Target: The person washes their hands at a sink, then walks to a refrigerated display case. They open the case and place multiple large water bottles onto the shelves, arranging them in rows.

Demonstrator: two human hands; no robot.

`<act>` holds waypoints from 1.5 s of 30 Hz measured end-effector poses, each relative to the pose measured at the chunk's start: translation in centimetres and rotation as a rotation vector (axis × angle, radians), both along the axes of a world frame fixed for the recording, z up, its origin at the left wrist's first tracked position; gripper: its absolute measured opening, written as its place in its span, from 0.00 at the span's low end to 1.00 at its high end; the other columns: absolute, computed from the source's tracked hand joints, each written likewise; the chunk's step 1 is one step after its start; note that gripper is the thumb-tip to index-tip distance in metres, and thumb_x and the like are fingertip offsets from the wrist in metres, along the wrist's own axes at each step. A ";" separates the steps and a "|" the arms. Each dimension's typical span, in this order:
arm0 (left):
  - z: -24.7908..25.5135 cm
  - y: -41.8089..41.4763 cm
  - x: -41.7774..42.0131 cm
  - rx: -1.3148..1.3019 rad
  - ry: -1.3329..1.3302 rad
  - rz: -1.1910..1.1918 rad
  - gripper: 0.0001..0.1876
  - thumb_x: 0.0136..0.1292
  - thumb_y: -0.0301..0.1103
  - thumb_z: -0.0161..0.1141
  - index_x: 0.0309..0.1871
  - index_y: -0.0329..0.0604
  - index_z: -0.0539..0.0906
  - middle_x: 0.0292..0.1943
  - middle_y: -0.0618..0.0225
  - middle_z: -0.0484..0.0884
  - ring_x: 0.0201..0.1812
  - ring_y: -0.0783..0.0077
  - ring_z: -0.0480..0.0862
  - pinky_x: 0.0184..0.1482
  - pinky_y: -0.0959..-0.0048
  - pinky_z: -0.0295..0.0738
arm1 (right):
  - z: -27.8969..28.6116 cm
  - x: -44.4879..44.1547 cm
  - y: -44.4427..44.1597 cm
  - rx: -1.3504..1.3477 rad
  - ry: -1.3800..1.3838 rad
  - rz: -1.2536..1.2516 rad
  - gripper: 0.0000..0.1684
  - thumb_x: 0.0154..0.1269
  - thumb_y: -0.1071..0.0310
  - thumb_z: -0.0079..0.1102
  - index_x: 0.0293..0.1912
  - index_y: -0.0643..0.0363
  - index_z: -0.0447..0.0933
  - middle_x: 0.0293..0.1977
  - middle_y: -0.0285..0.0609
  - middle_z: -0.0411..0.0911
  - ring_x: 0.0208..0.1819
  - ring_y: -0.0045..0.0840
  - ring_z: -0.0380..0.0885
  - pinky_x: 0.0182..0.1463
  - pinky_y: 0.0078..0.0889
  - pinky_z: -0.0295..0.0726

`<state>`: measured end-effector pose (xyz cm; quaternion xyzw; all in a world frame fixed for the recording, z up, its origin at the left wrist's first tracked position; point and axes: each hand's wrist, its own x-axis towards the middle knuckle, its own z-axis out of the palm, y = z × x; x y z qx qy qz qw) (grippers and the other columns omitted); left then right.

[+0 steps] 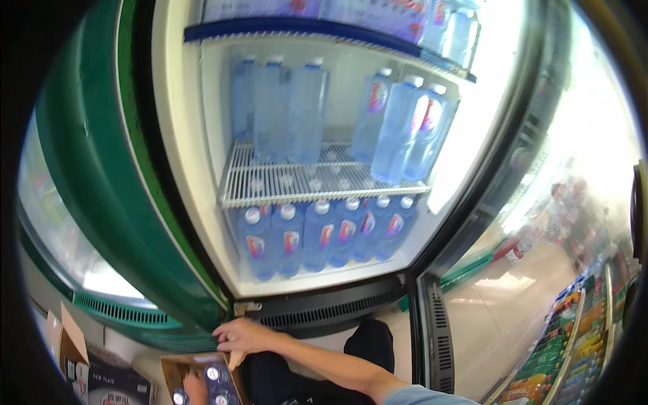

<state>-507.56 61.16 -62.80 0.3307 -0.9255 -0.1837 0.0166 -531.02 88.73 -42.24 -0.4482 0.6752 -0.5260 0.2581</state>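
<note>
My right hand [245, 338] is at the right edge of an open cardboard box [195, 358], its fingers on a raised flap. Inside that box my left hand [196, 386] reaches down among water bottles with white caps [212, 373]; whether it grips one is hidden. In front stands an open fridge. Its wire shelf [283, 195] holds plastic water bottles [306, 114] at the left and more labelled bottles [397, 132] at the right, with a gap between them. Below it, a row of labelled bottles [321, 243] stands upright on the fridge floor.
The fridge's open glass door [430, 324] stands at the right. Further right are shelves of coloured drink bottles [552, 349]. A dark printed carton [119, 382] and an open cardboard box [68, 339] lie at the lower left. An upper shelf [304, 25] holds packs and bottles.
</note>
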 end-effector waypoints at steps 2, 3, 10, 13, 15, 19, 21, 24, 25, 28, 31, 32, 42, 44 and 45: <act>-1.6 -1.2 0.1 0.013 0.123 -0.070 0.15 0.71 0.41 0.59 0.46 0.39 0.90 0.43 0.41 0.88 0.47 0.37 0.86 0.54 0.50 0.81 | 7.1 -5.4 7.2 -0.036 -0.059 -0.228 0.26 0.66 0.58 0.74 0.56 0.67 0.84 0.42 0.44 0.90 0.44 0.24 0.87 0.50 0.32 0.85; -1.9 -1.3 0.6 0.084 0.015 0.031 0.16 0.70 0.42 0.61 0.47 0.40 0.90 0.46 0.45 0.89 0.53 0.39 0.85 0.60 0.43 0.77 | 11.5 -6.9 10.8 -0.153 0.035 -0.459 0.26 0.64 0.61 0.76 0.57 0.66 0.84 0.42 0.43 0.90 0.43 0.22 0.87 0.50 0.32 0.86; 1.3 1.1 0.5 0.022 0.132 -0.180 0.21 0.76 0.47 0.58 0.59 0.40 0.86 0.47 0.41 0.88 0.50 0.37 0.87 0.54 0.49 0.81 | 34.5 -22.0 29.7 -0.172 1.035 -1.479 0.50 0.56 0.50 0.80 0.67 0.76 0.71 0.54 0.65 0.81 0.56 0.51 0.83 0.61 0.49 0.82; 4.1 2.3 0.0 -0.050 0.051 -0.130 0.23 0.75 0.50 0.58 0.62 0.43 0.85 0.51 0.45 0.89 0.53 0.40 0.87 0.56 0.48 0.81 | 38.7 -25.3 31.2 0.169 1.126 -1.501 0.61 0.53 0.41 0.80 0.72 0.76 0.66 0.56 0.66 0.81 0.58 0.52 0.84 0.61 0.46 0.83; 8.7 5.2 -2.7 -0.076 -0.048 0.161 0.18 0.68 0.44 0.64 0.52 0.41 0.88 0.49 0.49 0.88 0.62 0.42 0.81 0.66 0.33 0.68 | 39.9 -26.5 31.1 0.370 1.057 -1.476 0.67 0.51 0.37 0.80 0.75 0.76 0.63 0.57 0.67 0.81 0.58 0.51 0.84 0.60 0.46 0.84; 8.9 3.8 -3.0 -0.093 0.194 0.065 0.18 0.67 0.42 0.65 0.54 0.41 0.86 0.50 0.50 0.86 0.63 0.45 0.78 0.67 0.33 0.63 | 41.1 -26.8 29.8 0.568 1.001 -1.470 0.68 0.49 0.39 0.82 0.76 0.70 0.59 0.60 0.64 0.79 0.59 0.52 0.84 0.60 0.45 0.86; 12.3 5.4 -4.2 -0.044 0.254 -0.006 0.17 0.68 0.40 0.65 0.54 0.41 0.85 0.52 0.50 0.86 0.63 0.43 0.77 0.70 0.37 0.64 | 41.4 -26.1 29.9 0.590 1.006 -1.456 0.63 0.50 0.43 0.85 0.74 0.65 0.62 0.62 0.64 0.77 0.59 0.53 0.84 0.58 0.46 0.87; 15.3 6.5 -4.8 0.073 0.369 -0.118 0.16 0.68 0.35 0.67 0.56 0.41 0.85 0.57 0.51 0.85 0.69 0.38 0.74 0.74 0.44 0.62 | 41.9 -23.5 29.9 0.508 0.987 -1.428 0.63 0.45 0.47 0.84 0.75 0.61 0.63 0.65 0.65 0.73 0.59 0.54 0.84 0.60 0.46 0.87; 15.9 6.9 -4.8 0.060 0.426 -0.131 0.16 0.68 0.35 0.67 0.56 0.41 0.85 0.56 0.50 0.85 0.68 0.38 0.74 0.74 0.45 0.62 | 41.8 -22.3 29.6 0.480 0.977 -1.409 0.63 0.44 0.48 0.84 0.75 0.61 0.64 0.65 0.65 0.72 0.59 0.55 0.84 0.61 0.46 0.86; 19.8 10.1 -6.0 0.108 0.530 -0.174 0.14 0.69 0.32 0.65 0.56 0.40 0.86 0.54 0.49 0.86 0.66 0.37 0.76 0.74 0.49 0.65 | 41.1 -18.9 29.4 0.416 0.996 -1.404 0.63 0.41 0.50 0.83 0.75 0.60 0.65 0.64 0.63 0.73 0.60 0.53 0.83 0.63 0.46 0.85; 22.8 12.2 -7.3 0.151 0.588 -0.251 0.13 0.70 0.32 0.65 0.54 0.39 0.87 0.55 0.48 0.86 0.66 0.37 0.77 0.72 0.50 0.67 | 41.0 -15.9 29.5 0.404 1.022 -1.372 0.62 0.40 0.50 0.83 0.74 0.60 0.68 0.63 0.60 0.75 0.61 0.50 0.82 0.65 0.45 0.83; 24.0 12.7 -7.2 0.176 0.590 -0.273 0.13 0.70 0.31 0.65 0.54 0.38 0.87 0.55 0.48 0.86 0.65 0.39 0.79 0.71 0.51 0.69 | 40.9 -15.3 28.9 0.400 1.010 -1.346 0.63 0.39 0.49 0.83 0.75 0.60 0.68 0.62 0.60 0.76 0.61 0.49 0.82 0.65 0.46 0.83; 32.0 15.4 -6.8 0.566 0.675 -0.438 0.18 0.75 0.34 0.62 0.61 0.33 0.84 0.55 0.57 0.88 0.58 0.66 0.85 0.62 0.68 0.77 | 34.2 -9.9 30.1 0.157 0.993 -0.955 0.53 0.56 0.54 0.81 0.75 0.61 0.67 0.53 0.55 0.83 0.55 0.36 0.86 0.55 0.41 0.87; 32.3 13.7 -6.2 0.708 0.675 -0.441 0.20 0.76 0.37 0.61 0.64 0.34 0.83 0.57 0.63 0.87 0.59 0.72 0.82 0.63 0.70 0.75 | 34.5 -7.5 30.3 0.136 1.092 -0.839 0.51 0.60 0.57 0.79 0.77 0.61 0.65 0.47 0.53 0.87 0.53 0.32 0.88 0.52 0.39 0.89; 32.7 12.9 -5.5 0.749 0.693 -0.432 0.21 0.77 0.39 0.61 0.65 0.35 0.83 0.57 0.63 0.87 0.59 0.71 0.83 0.63 0.69 0.75 | 34.3 -6.7 28.8 -0.009 1.059 -0.786 0.49 0.59 0.62 0.79 0.75 0.65 0.65 0.49 0.55 0.85 0.51 0.35 0.87 0.52 0.40 0.90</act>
